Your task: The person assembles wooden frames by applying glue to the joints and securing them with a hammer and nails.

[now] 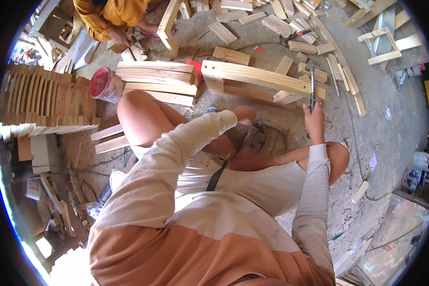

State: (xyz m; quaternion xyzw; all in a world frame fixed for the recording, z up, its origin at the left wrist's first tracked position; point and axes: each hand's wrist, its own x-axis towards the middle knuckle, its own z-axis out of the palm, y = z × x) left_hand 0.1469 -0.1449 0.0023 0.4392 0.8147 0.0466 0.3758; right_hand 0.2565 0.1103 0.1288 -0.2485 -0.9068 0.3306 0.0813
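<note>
My right hand (314,122) is wrapped round the dark handle of a hammer (312,90), its head up over the right end of a wooden frame. That frame (260,77) lies across the floor before my feet; its long pale top board has small dark spots, and short blocks stand under both ends. My left hand (245,115) is held low beside a dark sandal (255,136), just on my side of the frame. Its fingers look curled in; what they hold, if anything, is hidden.
A stack of cut boards (155,78) and a red-stained bucket (106,85) stand left of the frame. Slatted wood is piled farther left (43,95). Loose offcuts and another hammer (296,35) lie beyond. A co-worker in yellow (105,21) crouches at the far left.
</note>
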